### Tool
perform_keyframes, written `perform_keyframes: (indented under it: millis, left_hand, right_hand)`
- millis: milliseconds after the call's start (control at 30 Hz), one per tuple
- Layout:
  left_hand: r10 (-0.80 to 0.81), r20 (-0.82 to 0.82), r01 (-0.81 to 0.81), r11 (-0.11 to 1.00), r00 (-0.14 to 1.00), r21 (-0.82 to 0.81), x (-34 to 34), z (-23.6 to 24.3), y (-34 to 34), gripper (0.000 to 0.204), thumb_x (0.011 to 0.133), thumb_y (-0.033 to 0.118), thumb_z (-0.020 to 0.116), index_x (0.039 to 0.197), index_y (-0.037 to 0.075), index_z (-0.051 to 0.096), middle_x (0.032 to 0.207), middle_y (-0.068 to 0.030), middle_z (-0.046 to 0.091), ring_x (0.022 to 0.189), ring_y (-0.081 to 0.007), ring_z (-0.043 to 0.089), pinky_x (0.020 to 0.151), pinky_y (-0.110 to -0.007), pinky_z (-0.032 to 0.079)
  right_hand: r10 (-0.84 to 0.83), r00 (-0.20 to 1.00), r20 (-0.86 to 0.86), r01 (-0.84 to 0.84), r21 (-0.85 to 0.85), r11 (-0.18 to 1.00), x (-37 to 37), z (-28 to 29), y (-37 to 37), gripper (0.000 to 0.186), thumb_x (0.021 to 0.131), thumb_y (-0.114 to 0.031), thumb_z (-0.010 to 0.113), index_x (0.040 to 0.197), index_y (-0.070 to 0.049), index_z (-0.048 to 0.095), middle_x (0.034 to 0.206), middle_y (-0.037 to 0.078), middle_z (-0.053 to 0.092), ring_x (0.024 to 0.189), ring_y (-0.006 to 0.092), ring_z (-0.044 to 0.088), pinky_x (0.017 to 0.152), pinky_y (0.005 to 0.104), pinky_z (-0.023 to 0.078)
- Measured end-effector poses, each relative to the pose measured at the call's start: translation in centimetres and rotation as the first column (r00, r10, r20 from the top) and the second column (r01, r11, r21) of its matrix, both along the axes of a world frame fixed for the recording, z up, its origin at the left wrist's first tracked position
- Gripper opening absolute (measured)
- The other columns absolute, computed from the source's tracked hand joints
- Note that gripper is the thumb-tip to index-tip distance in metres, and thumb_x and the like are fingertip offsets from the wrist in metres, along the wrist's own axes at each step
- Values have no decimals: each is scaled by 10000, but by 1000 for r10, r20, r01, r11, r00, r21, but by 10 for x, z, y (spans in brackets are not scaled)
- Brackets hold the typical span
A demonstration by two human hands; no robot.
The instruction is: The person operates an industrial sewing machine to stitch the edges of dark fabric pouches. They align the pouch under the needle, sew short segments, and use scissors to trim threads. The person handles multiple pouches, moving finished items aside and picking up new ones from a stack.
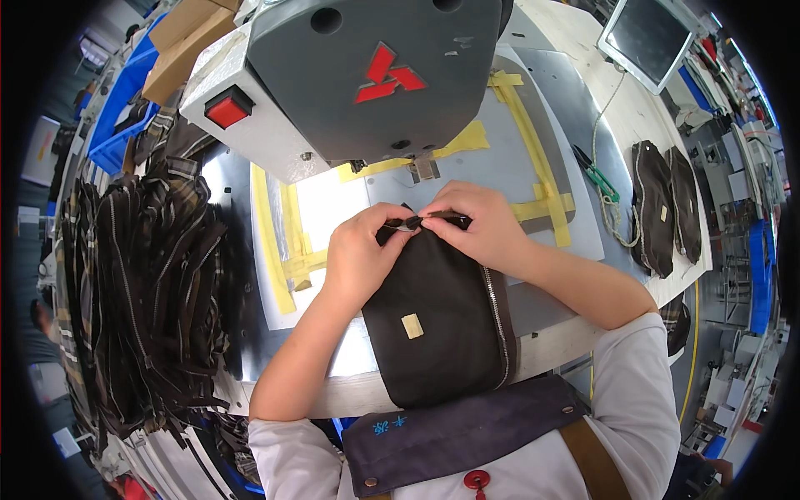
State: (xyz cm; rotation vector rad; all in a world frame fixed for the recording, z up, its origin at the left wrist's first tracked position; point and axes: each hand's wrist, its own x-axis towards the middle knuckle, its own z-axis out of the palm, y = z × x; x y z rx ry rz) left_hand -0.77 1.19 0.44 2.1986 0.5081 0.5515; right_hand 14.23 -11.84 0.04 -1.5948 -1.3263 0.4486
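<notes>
A dark brown fabric piece [433,350], with a metal zipper down its right side and a small pale patch, lies over the worktable's front edge. My left hand [362,254] pinches its narrow top end from the left. My right hand [471,225] grips the same end from the right, fingertips nearly meeting the left ones at a small dark strip. Just beyond my fingers is the machine's small metal working part [423,170], under a large grey head [325,75], on a plate with yellow tape [546,208].
Zippered fabric pieces [150,308] are heaped at left, below a blue bin [108,150] and cardboard box [167,62]. At right are green-handled snips [596,175] with cord, two dark pieces [654,208] and a screen [642,42]. A red button [227,109] sits on the machine.
</notes>
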Motion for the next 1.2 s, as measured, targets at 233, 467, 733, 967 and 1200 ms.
perform_keyframes:
  millis: [233,467,733,967,1200]
  left_hand:
    - [-48,73,25,959,996,283,0,-1,2,191,750,13,724,928,73,694,858,-64,691,698,-250,671,632,-332,540]
    - [-49,85,33,983,995,183,2,-3,2,172,747,16,725,905,83,706,842,-40,685,684,-237,665,611,-321,530]
    - [-200,101,172,956,974,238,-1,-4,4,84,766,73,722,838,86,682,838,-36,653,731,-248,658,629,-335,529]
    - [-196,143,198,980,970,-1,4,-15,18,180,797,200,725,870,40,685,842,-127,656,818,-330,636,722,-398,496]
    - [-126,129,137,988,984,-77,-8,-17,21,167,773,209,744,868,79,702,848,-117,686,789,-317,651,712,-398,503]
  right_hand:
    - [21,938,346,-37,39,999,2,0,-2,189,732,-30,703,914,-62,666,888,48,607,800,261,624,685,365,524]
    - [158,938,308,-174,25,984,11,-1,-3,198,757,-43,706,948,-57,656,856,48,618,776,228,620,675,328,511]
    - [115,974,-196,-190,-429,883,26,1,19,219,850,-244,675,884,-28,661,844,52,661,766,117,596,699,296,481]
    - [-87,928,-361,-59,-374,926,26,-5,5,205,894,-221,656,881,-17,646,794,-15,591,772,67,513,705,247,412]
    - [-27,978,-208,-60,-397,916,23,-4,8,171,890,-177,662,900,-8,646,800,-42,596,742,52,514,691,225,409]
